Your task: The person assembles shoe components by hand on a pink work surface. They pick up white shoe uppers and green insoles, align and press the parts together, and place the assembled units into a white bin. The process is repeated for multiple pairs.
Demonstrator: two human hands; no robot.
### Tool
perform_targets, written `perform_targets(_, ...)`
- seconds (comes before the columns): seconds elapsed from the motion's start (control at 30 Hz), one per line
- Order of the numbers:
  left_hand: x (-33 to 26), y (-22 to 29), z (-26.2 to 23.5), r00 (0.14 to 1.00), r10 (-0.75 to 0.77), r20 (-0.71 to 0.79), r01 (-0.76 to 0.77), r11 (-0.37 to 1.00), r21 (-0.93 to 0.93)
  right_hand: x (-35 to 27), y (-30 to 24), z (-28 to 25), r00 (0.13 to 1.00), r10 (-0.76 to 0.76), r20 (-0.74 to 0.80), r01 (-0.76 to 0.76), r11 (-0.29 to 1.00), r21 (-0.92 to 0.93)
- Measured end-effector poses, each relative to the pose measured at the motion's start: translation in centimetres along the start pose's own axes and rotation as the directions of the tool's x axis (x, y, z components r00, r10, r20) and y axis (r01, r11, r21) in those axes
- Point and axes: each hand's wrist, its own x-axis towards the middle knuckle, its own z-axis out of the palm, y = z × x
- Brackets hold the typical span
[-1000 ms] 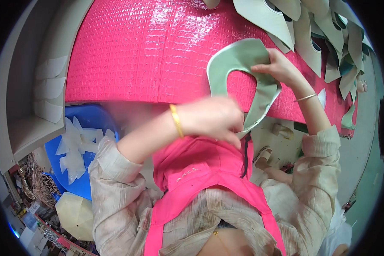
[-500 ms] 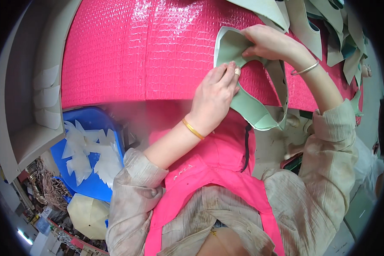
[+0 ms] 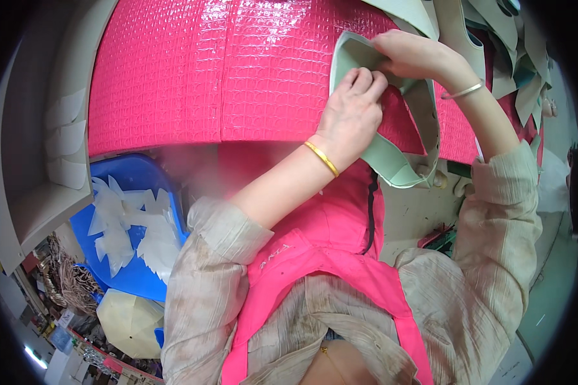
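Note:
A shoe upper with a pale green inner side curves in a loop at the near edge of the pink-covered table. My left hand is closed on its inner face, fingers curled and knuckles up. At the far right part of the same upper, my right hand grips its edge. The right fingertips are hidden behind the hand and the material. The lower end of the upper hangs past the table edge, above my pink apron.
Several similar pale pieces are piled at the far right of the table. Below its left side stands a blue bin holding white cut pieces. A grey shelf borders the left. A cream many-sided object is beneath the bin.
My left hand has slid up and right along the upper, and its fingers are more curled. The right hand has shifted slightly right and up, with the upper moving along.

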Motion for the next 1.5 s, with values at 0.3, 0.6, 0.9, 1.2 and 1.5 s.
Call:
perform_targets(0.3,0.6,-0.4,0.8,1.0,-0.001,0.016,0.002,0.998,-0.059,-2.2,-1.7,-2.1,0.979,0.177,0.103,-0.176,0.984,-0.017)
perform_targets(0.6,2.2,-1.9,0.2,0.981,-0.144,0.129,0.176,0.941,-0.289,-5.1,-2.1,0.4,0.98,0.156,-0.126,-0.151,0.987,0.051)
perform_targets(0.9,14.0,-3.2,4.2,0.726,0.474,0.498,0.056,0.681,-0.73,-8.6,-5.0,4.1,0.845,-0.019,-0.534,-0.152,0.949,-0.274)
perform_targets(1.2,13.2,-4.3,3.7,0.732,0.372,0.57,0.196,0.687,-0.7,-9.1,-5.4,4.4,0.747,0.007,-0.665,-0.15,0.976,-0.157)
perform_targets(1.5,13.4,-4.4,2.7,0.669,0.532,0.519,0.208,0.536,-0.818,-10.6,-3.1,5.5,0.627,0.1,-0.772,-0.192,0.981,-0.028)
